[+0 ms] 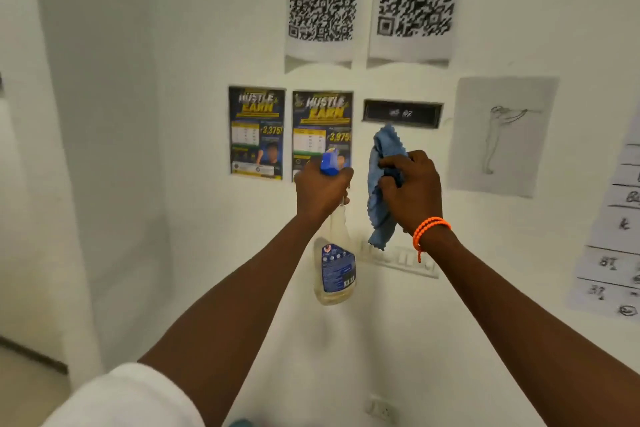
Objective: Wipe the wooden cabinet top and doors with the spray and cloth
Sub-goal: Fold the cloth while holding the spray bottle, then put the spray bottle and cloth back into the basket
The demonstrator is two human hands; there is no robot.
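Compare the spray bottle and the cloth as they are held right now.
The spray bottle is rigid, clear and upright in the left hand; the cloth is soft, blue and bunched, drooping from the right hand. The bottle carries a label; the cloth is plain. Both are held up before the white wall.

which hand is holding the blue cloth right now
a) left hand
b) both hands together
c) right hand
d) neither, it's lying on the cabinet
c: the right hand, the one with the orange bracelet at its wrist, grips the blue cloth up in front of the white wall, while the left hand holds only the spray bottle by its neck.
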